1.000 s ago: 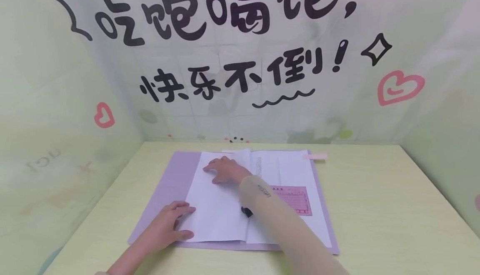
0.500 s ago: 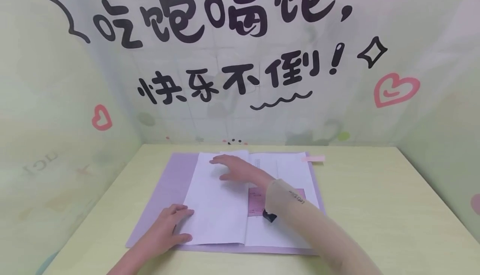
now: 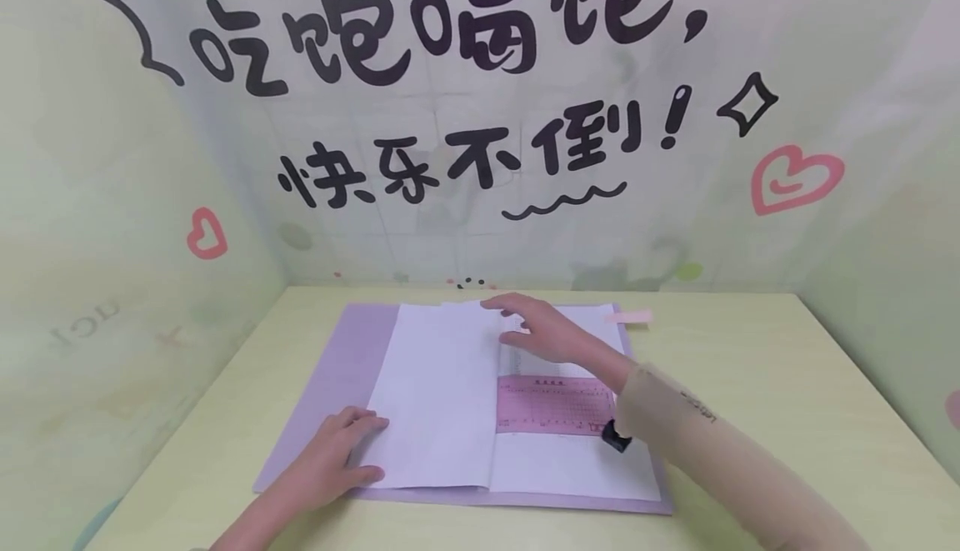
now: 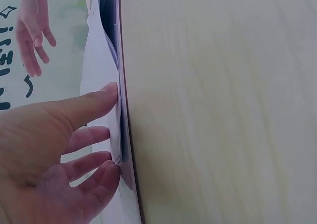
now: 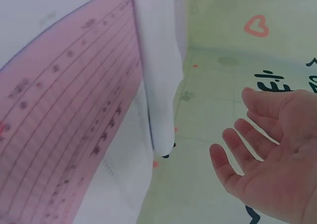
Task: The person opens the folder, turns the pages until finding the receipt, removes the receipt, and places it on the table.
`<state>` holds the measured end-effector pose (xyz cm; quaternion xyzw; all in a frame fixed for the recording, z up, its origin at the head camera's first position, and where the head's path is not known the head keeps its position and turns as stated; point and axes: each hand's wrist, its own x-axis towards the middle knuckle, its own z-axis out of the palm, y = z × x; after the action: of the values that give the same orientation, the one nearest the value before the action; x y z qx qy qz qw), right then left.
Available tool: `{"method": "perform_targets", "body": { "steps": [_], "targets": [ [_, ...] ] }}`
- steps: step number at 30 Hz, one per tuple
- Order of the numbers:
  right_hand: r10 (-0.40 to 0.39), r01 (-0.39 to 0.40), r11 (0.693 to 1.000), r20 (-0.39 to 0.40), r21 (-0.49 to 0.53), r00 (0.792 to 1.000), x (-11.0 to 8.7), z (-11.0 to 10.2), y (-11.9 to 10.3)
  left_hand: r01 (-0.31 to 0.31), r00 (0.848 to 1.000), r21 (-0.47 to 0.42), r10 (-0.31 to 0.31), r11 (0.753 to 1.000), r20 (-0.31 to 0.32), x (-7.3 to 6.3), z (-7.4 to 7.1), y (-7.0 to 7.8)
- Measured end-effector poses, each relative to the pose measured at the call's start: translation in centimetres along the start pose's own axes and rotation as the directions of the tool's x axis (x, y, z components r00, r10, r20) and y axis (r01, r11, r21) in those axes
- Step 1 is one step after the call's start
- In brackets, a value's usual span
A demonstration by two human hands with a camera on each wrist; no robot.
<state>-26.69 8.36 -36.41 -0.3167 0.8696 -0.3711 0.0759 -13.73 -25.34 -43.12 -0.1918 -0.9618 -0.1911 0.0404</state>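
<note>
A purple folder (image 3: 367,343) lies spread on the table, with white sheets inside. A blank white page (image 3: 435,401) covers most of its left half. My left hand (image 3: 341,455) rests at the lower left of this page, fingers relaxed; in the left wrist view, its fingertips touch the edge of the white paper (image 4: 101,60). On the right half, a pink printed form (image 3: 555,405) with ruled lines lies over a white sheet (image 3: 570,463). My right hand (image 3: 543,330) hovers above the upper part of that half, fingers loosely spread and holding nothing.
A pale pink tab (image 3: 633,317) sticks out past the folder's upper right edge. The light wooden table (image 3: 750,401) is bounded by a printed backdrop (image 3: 375,242) at the back and sides. A small black object (image 3: 617,436) shows below my right sleeve.
My right hand has moved right, off the white left page and over the right half, uncovering more of the pink form. My left hand has stayed in place.
</note>
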Motion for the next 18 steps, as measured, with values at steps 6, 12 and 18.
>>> {"method": "perform_targets", "body": {
  "steps": [6,12,18],
  "targets": [
    [0.001,-0.005,0.998,-0.070,-0.056,0.998,-3.6,-0.1,2.5,0.026,0.999,-0.014,-0.026,1.000,0.032,0.1,-0.1,-0.1],
    [0.014,-0.024,0.996,-0.118,-0.082,0.993,-6.8,-0.1,4.8,0.028,0.999,-0.004,-0.028,1.000,0.029,0.2,-0.2,-0.2],
    [0.083,-0.094,0.993,-0.145,-0.065,0.986,-9.6,-0.9,6.0,0.012,1.000,0.006,-0.012,1.000,0.024,0.3,-0.2,-0.2]
  ]
}}
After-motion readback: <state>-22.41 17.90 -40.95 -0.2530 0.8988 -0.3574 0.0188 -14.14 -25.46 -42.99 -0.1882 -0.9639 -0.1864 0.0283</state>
